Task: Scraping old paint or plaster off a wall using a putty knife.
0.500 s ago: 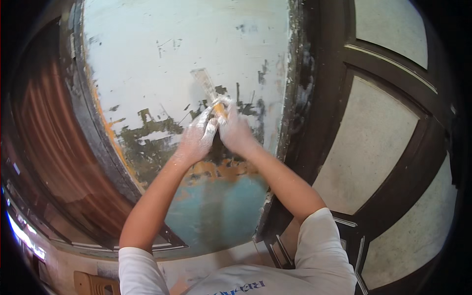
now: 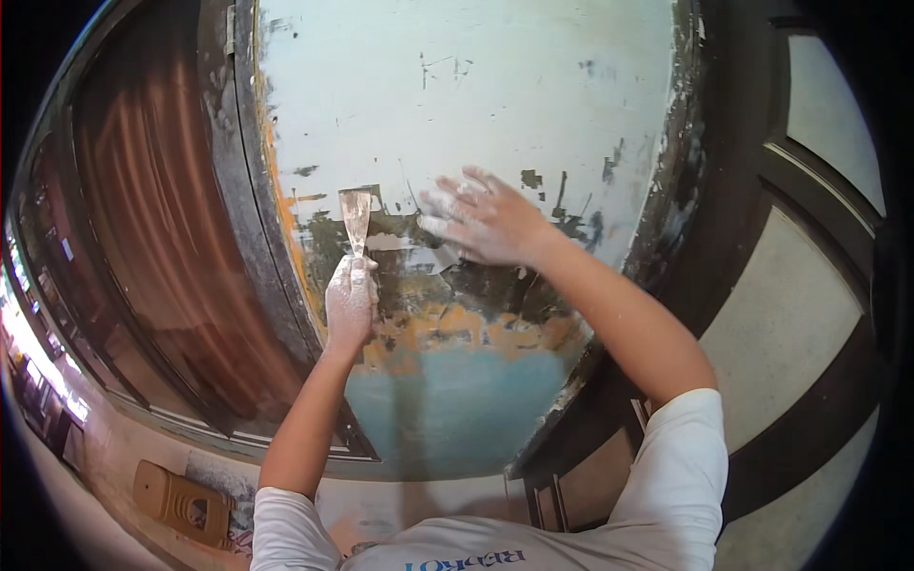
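Observation:
My left hand [image 2: 350, 303], coated in white dust, is closed round the handle of a scraper [image 2: 356, 214]. The broad, white-smeared blade points up and lies in front of the patchy wall [image 2: 495, 105]. To its right, my right hand [image 2: 484, 217] is raised with the fingers apart and nothing in it; whether it touches the wall I cannot tell. White paint covers the upper wall, dark bare patches and an orange band [image 2: 476, 325] cross it lower down, and a blue-green area [image 2: 457, 400] lies at the bottom.
A dark wooden frame with a reddish-brown curtain [image 2: 181, 219] behind glass stands at left. On the right is a dark wooden panelled door [image 2: 790, 266]. A brown plastic stool [image 2: 186, 500] sits on the floor at lower left.
My hands have parted: both were at the scraper's handle, and now only the left holds it, lower and upright. The right hand has let go and opened. The view has shifted left.

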`<state>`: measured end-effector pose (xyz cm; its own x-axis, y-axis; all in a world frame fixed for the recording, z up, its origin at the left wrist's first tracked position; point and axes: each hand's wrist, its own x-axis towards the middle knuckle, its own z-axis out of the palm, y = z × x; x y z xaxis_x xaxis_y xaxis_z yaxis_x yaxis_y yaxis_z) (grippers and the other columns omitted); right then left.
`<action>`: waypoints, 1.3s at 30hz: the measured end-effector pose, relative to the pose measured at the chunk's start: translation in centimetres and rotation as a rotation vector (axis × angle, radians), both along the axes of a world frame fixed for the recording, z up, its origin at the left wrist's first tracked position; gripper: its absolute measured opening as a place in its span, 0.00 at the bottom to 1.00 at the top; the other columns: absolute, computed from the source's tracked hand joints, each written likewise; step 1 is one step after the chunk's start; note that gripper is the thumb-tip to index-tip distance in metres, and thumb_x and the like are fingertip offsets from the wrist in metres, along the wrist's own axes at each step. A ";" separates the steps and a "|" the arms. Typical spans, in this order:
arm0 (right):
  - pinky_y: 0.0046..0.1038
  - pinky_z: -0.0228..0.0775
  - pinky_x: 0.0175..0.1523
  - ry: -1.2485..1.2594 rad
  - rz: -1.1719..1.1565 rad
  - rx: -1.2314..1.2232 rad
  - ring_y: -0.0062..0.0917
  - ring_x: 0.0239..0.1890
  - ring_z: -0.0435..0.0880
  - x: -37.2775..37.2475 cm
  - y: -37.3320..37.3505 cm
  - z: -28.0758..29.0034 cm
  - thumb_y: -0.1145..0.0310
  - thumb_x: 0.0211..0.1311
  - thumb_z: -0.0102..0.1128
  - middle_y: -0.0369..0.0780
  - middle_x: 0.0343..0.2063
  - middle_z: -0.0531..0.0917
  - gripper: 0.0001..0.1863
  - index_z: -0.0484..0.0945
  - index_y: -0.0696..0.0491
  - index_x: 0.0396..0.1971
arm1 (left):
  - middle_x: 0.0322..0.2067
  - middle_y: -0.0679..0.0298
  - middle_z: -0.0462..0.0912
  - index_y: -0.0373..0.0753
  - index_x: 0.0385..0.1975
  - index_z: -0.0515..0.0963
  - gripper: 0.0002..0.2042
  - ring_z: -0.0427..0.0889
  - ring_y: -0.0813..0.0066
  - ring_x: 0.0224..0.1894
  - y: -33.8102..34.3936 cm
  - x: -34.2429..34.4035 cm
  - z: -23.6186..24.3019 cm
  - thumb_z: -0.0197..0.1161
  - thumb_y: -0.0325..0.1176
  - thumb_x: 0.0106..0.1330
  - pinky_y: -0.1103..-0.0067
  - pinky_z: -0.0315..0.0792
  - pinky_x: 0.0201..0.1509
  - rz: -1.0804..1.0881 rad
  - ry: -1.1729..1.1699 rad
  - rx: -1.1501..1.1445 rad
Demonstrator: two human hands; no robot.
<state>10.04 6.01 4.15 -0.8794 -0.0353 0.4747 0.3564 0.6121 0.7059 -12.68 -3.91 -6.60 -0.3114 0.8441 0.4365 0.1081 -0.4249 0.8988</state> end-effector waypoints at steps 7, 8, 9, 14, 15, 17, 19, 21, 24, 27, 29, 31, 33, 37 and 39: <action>0.46 0.31 0.74 -0.141 -0.149 0.050 0.20 0.72 0.43 -0.5 1.9 1.5 0.44 0.63 0.45 0.24 0.70 0.49 0.30 0.53 0.25 0.66 | 0.20 0.66 0.68 0.36 0.35 0.74 0.13 0.72 0.79 0.26 1.1 -2.1 -3.4 0.44 0.36 0.71 0.77 0.65 0.29 0.289 0.294 0.284; 0.46 0.31 0.74 -0.147 -0.143 0.043 0.20 0.72 0.43 -0.6 2.3 1.5 0.44 0.63 0.45 0.24 0.70 0.49 0.30 0.53 0.25 0.66 | 0.21 0.66 0.69 0.37 0.38 0.73 0.11 0.73 0.79 0.23 1.2 -1.9 -3.5 0.45 0.36 0.72 0.78 0.65 0.25 0.176 0.167 0.205; 0.46 0.31 0.74 -0.127 -0.137 0.110 0.20 0.72 0.43 -0.8 2.7 1.6 0.43 0.63 0.45 0.23 0.70 0.48 0.31 0.52 0.25 0.66 | 0.22 0.66 0.71 0.38 0.41 0.72 0.09 0.73 0.79 0.20 1.3 -1.7 -3.2 0.46 0.35 0.72 0.79 0.65 0.21 0.059 0.043 0.127; 0.49 0.31 0.73 0.048 -0.129 0.157 0.23 0.72 0.45 -0.2 3.6 4.1 0.46 0.64 0.46 0.24 0.70 0.49 0.29 0.56 0.24 0.65 | 0.17 0.65 0.75 0.36 0.44 0.69 0.13 0.71 0.81 0.12 2.0 -1.3 -3.2 0.47 0.40 0.73 0.83 0.64 0.15 -0.047 0.130 -0.006; 0.51 0.29 0.73 0.141 -0.217 0.229 0.24 0.73 0.43 0.3 3.4 5.7 0.45 0.64 0.44 0.24 0.71 0.48 0.29 0.54 0.23 0.66 | 0.17 0.65 0.75 0.36 0.44 0.69 0.13 0.71 0.81 0.12 2.5 -1.5 -2.4 0.47 0.40 0.73 0.83 0.64 0.15 -0.046 0.131 -0.001; 0.49 0.31 0.74 0.269 -0.367 0.291 0.22 0.72 0.45 2.0 3.2 9.3 0.43 0.65 0.42 0.23 0.70 0.48 0.28 0.52 0.20 0.65 | 0.15 0.65 0.74 0.35 0.43 0.70 0.14 0.71 0.81 0.12 2.9 -1.8 0.4 0.47 0.40 0.72 0.82 0.64 0.15 -0.084 0.124 0.041; 0.47 0.32 0.74 0.398 -0.512 0.347 0.21 0.72 0.46 2.8 3.6 10.2 0.41 0.65 0.39 0.22 0.70 0.48 0.28 0.50 0.17 0.65 | 0.15 0.66 0.74 0.36 0.37 0.72 0.15 0.70 0.81 0.11 2.3 -1.2 2.0 0.48 0.43 0.72 0.82 0.63 0.15 -0.123 0.066 -0.001; 0.46 0.34 0.74 0.528 -0.513 0.313 0.21 0.72 0.46 3.1 3.8 10.0 0.38 0.64 0.39 0.22 0.70 0.49 0.27 0.52 0.16 0.64 | 0.15 0.66 0.74 0.37 0.33 0.73 0.17 0.69 0.81 0.11 2.3 -0.8 0.5 0.48 0.46 0.71 0.83 0.62 0.14 -0.167 -0.012 -0.072; 0.44 0.34 0.74 0.538 -0.521 0.348 0.21 0.71 0.47 3.1 3.9 9.9 0.37 0.63 0.39 0.22 0.70 0.50 0.28 0.53 0.17 0.64 | 0.14 0.66 0.73 0.39 0.28 0.73 0.20 0.68 0.81 0.10 2.3 0.7 -3.2 0.49 0.51 0.70 0.83 0.60 0.13 -0.175 -0.028 -0.098; 0.43 0.34 0.74 0.553 -0.445 0.330 0.21 0.71 0.47 2.9 4.1 9.9 0.38 0.63 0.40 0.22 0.69 0.51 0.28 0.54 0.18 0.64 | 0.13 0.67 0.71 0.39 0.28 0.72 0.21 0.65 0.82 0.09 3.2 0.0 0.2 0.48 0.51 0.70 0.83 0.58 0.13 -0.108 0.044 0.032; 0.43 0.34 0.74 0.561 -0.429 0.319 0.20 0.71 0.47 2.7 3.9 10.1 0.38 0.63 0.41 0.22 0.69 0.51 0.29 0.53 0.18 0.65 | 0.13 0.69 0.70 0.39 0.29 0.72 0.21 0.62 0.84 0.09 3.3 0.1 4.3 0.47 0.52 0.70 0.84 0.56 0.12 -0.090 -0.022 0.063; 0.43 0.34 0.75 0.569 -0.419 0.323 0.20 0.71 0.47 2.7 4.0 10.1 0.39 0.63 0.41 0.22 0.69 0.51 0.29 0.53 0.18 0.65 | 0.12 0.70 0.68 0.39 0.28 0.71 0.21 0.61 0.84 0.08 3.8 0.6 4.4 0.47 0.53 0.70 0.84 0.54 0.11 -0.084 -0.023 0.073; 0.46 0.34 0.74 0.566 -0.371 0.264 0.26 0.71 0.48 3.1 4.0 9.8 0.46 0.62 0.48 0.26 0.70 0.52 0.29 0.58 0.24 0.65 | 0.11 0.70 0.67 0.38 0.27 0.70 0.22 0.59 0.83 0.08 3.9 0.6 2.9 0.46 0.54 0.70 0.84 0.51 0.10 -0.096 -0.030 0.045; 0.46 0.34 0.74 0.566 -0.354 0.269 0.25 0.72 0.48 3.0 4.0 9.7 0.46 0.62 0.49 0.26 0.70 0.52 0.30 0.58 0.24 0.65 | 0.11 0.71 0.65 0.40 0.26 0.71 0.21 0.59 0.84 0.08 2.9 0.8 0.4 0.46 0.53 0.71 0.84 0.51 0.11 -0.036 -0.085 -0.034; 0.44 0.34 0.74 0.576 -0.407 0.303 0.21 0.71 0.48 2.7 3.9 9.7 0.40 0.63 0.42 0.23 0.69 0.51 0.29 0.54 0.19 0.65 | 0.11 0.71 0.65 0.40 0.27 0.70 0.21 0.57 0.84 0.08 3.3 -0.5 3.1 0.46 0.53 0.71 0.84 0.49 0.10 -0.038 -0.071 0.052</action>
